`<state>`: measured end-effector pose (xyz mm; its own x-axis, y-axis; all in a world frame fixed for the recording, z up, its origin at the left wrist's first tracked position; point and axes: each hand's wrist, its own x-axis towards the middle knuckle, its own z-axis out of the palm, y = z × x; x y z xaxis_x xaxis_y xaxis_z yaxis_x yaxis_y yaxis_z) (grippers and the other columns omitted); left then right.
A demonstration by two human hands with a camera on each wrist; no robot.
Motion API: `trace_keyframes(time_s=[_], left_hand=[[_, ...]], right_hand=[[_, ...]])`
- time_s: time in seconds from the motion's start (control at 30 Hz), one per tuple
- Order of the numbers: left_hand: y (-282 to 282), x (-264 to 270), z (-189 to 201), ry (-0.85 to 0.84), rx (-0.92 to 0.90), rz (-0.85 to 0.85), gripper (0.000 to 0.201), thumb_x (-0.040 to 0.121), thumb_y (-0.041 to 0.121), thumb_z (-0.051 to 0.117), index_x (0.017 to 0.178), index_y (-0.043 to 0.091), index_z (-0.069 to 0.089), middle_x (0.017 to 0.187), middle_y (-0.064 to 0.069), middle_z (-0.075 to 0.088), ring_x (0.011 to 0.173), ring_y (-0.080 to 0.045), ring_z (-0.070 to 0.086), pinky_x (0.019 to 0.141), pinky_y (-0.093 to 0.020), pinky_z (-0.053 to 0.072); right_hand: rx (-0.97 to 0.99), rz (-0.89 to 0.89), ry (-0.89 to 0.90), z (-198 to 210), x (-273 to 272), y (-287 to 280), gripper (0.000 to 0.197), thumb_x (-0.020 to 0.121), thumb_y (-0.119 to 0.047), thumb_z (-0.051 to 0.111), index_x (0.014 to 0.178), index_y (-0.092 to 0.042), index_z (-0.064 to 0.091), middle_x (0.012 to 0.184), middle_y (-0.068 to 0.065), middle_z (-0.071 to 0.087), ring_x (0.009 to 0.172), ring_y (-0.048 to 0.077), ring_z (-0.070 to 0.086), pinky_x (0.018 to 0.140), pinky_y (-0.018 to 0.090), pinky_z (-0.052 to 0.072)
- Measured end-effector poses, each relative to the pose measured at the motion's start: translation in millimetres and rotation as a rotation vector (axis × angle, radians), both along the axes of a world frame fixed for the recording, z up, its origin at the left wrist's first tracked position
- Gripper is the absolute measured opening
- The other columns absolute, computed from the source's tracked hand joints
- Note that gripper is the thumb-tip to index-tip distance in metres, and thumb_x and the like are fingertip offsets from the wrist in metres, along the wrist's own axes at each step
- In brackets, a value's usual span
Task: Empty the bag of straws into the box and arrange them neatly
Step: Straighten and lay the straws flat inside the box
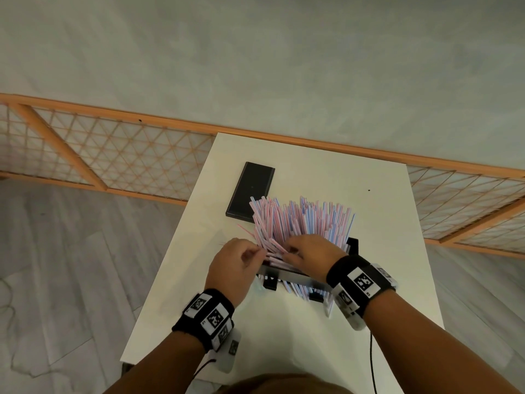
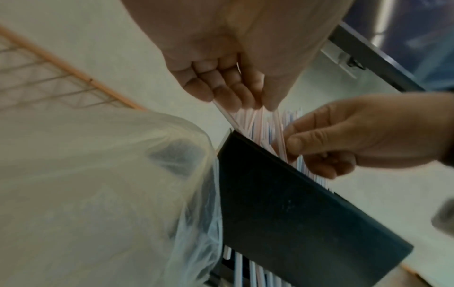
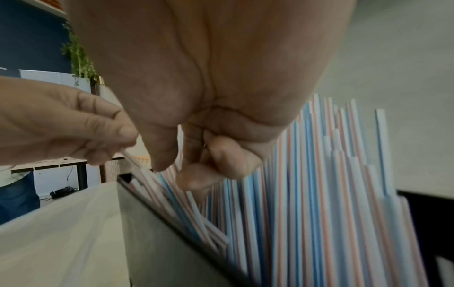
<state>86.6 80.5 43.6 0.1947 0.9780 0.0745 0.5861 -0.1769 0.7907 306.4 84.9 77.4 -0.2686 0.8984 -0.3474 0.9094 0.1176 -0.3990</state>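
Soft, even indoor light; the white bench (image 1: pixel 341 177) is brightest. Head view bends straight lines near its edges. Both wrist views are dimmer, grainy and blurred close up.

I note the box (image 1: pixel 289 275) standing on the table (image 1: pixel 383 223), near its middle, with the straws (image 1: pixel 301 220) inside it, fanning out above its rim and leaning away from me. The lid (image 1: pixel 251 191) lies flat on the table behind and left of the box, just beside the straw tips. The bag (image 2: pixel 98 184) lies against the box's left side. I see my left hand (image 1: pixel 231 268) at the box's near-left corner and my right hand (image 1: pixel 311 251) on the straws' near side; the two hands sit just beside each other. A fence (image 1: pixel 113 155) runs behind the table.
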Motion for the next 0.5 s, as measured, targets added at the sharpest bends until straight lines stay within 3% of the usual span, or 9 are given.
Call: trace_keyframes(time_s=[0.07,0.13,0.2,0.27,0.33,0.4,0.5], left_hand=[[-0.8,-1.6,1.3,-0.103,-0.042,0.175,0.023,0.091,0.045,0.07,0.089,0.027,0.055,0.084,0.01,0.054,0.067,-0.006,0.053,0.065,-0.017,0.047],[0.7,-1.1,1.3,-0.25,-0.087,0.355,0.038,0.088,0.053,0.069,0.09,0.022,0.048,0.081,0.005,0.046,0.059,-0.009,0.041,0.063,-0.021,0.044],[2.7,-1.7,-1.2,-0.354,-0.129,0.489,0.046,0.085,0.06,0.066,0.089,0.019,0.046,0.082,0.001,0.041,0.062,-0.013,0.038,0.065,-0.026,0.042],[4.9,-3.7,-3.2,-0.376,-0.167,0.576,0.047,0.083,0.061,0.068,0.096,0.02,0.05,0.092,0.001,0.045,0.07,-0.018,0.045,0.067,-0.025,0.04],[6.6,-4.8,-3.5,-0.381,-0.257,0.586,0.054,0.082,0.061,0.072,0.115,0.022,0.052,0.106,0.001,0.05,0.084,-0.016,0.054,0.069,-0.02,0.04],[9.1,-2.1,-2.6,-0.377,-0.371,0.509,0.07,0.081,0.061,0.073,0.132,0.022,0.046,0.114,0.001,0.055,0.093,-0.007,0.055,0.071,-0.014,0.038],[20.7,6.3,0.7,-0.316,-0.412,0.343,0.074,0.078,0.062,0.076,0.135,0.026,0.047,0.111,0.006,0.066,0.096,0.003,0.057,0.074,-0.013,0.038]], right_hand=[[-0.012,0.005,-0.009,-7.0,-0.7,-4.2,0.026,0.103,-0.038,0.05,0.094,-0.017,0.064,0.085,0.002,0.062,0.077,0.021,0.058,0.067,0.033,0.044],[-0.019,0.0,-0.038,-13.3,-3.9,-7.6,0.03,0.104,-0.037,0.049,0.091,-0.014,0.063,0.082,0.002,0.057,0.075,0.021,0.054,0.065,0.032,0.04],[-0.021,-0.015,-0.053,-18.5,-7.5,-10.0,0.031,0.106,-0.036,0.046,0.093,-0.013,0.063,0.082,0.001,0.052,0.076,0.021,0.051,0.065,0.031,0.037],[-0.031,-0.021,-0.073,-19.9,-9.9,-12.8,0.034,0.108,-0.035,0.04,0.1,-0.012,0.065,0.088,0.001,0.052,0.079,0.021,0.051,0.068,0.031,0.038],[-0.039,0.01,-0.119,-16.3,-12.0,-16.3,0.034,0.11,-0.029,0.036,0.111,-0.01,0.064,0.101,0.005,0.056,0.09,0.023,0.053,0.075,0.034,0.044],[-0.036,0.003,-0.106,-11.8,-15.5,-19.3,0.031,0.11,-0.019,0.035,0.121,-0.005,0.06,0.116,0.012,0.057,0.105,0.027,0.054,0.083,0.038,0.049],[-0.017,0.004,-0.044,-8.3,-24.4,-18.5,0.034,0.11,-0.017,0.034,0.132,-0.001,0.055,0.13,0.015,0.053,0.119,0.03,0.051,0.094,0.042,0.05]])
